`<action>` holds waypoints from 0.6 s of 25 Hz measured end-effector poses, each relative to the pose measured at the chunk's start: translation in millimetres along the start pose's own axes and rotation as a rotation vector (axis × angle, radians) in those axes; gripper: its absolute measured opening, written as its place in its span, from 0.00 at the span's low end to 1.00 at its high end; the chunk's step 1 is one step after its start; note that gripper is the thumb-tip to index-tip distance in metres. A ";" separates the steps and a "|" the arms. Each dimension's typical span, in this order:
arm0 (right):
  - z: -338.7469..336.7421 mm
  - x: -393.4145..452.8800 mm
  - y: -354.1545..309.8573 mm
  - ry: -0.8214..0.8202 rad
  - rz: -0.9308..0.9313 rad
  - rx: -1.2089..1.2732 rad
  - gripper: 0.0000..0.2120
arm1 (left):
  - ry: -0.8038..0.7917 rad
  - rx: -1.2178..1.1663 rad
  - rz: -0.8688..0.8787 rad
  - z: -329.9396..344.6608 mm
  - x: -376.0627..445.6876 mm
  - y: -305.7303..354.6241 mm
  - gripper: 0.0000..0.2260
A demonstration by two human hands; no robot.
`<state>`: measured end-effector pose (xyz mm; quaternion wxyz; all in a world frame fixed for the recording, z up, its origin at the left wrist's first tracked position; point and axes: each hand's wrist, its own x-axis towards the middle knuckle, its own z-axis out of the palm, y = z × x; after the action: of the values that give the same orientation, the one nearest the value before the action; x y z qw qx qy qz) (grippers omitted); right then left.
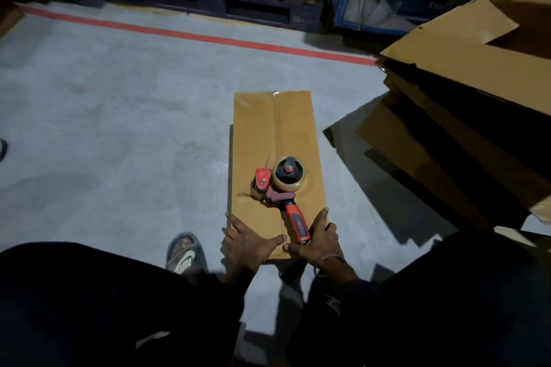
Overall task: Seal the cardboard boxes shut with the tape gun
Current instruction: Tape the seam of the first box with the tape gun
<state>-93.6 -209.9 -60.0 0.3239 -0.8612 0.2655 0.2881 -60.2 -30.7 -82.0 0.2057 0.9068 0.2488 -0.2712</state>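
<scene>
At the bottom of the frame the person's dark trousers fill both corners, and a black slide sandal with a white logo shows at lower centre-left on the grey concrete floor. Just above the knees both hands rest on the near end of a long, narrow cardboard box lying flat on the floor in the middle of the frame. The left hand is spread, fingers straight, pressing on the box's near left corner with the thumb reaching toward the centre seam. The right hand, with a thin bracelet at the wrist, is also spread flat on the near right corner, lying just beside the handle of the tape gun; I cannot tell whether it touches the handle. The tape gun, red and black with a roll of clear tape, lies on its side on the box top, handle toward the person. A strip of tape shows at the box's far end. To the right, loose flattened cardboard sheets are stacked. Farther off a red line crosses the floor, and beyond it dark pallets hold boxes along the top of the frame.
</scene>
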 end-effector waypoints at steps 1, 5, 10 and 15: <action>1.9 -14.0 4.9 -0.021 0.017 -0.005 0.75 | -0.014 0.002 -0.007 4.1 -12.3 -9.9 0.79; 4.4 -47.5 14.3 -0.138 0.091 -0.011 0.79 | -0.013 0.033 -0.007 11.2 -38.8 -43.1 0.78; -8.2 -57.9 -18.1 0.011 0.072 -0.136 0.70 | -0.041 -0.054 0.090 -17.0 -37.4 -49.4 0.52; -12.0 -34.6 -53.7 0.062 -0.049 -0.212 0.37 | 0.090 0.046 0.369 -53.8 -27.2 -35.6 0.46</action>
<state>-79.1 -174.2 -7.7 0.2295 -0.9053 0.2224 0.2799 -79.2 15.6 -33.0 0.2201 0.9526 0.0808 -0.1938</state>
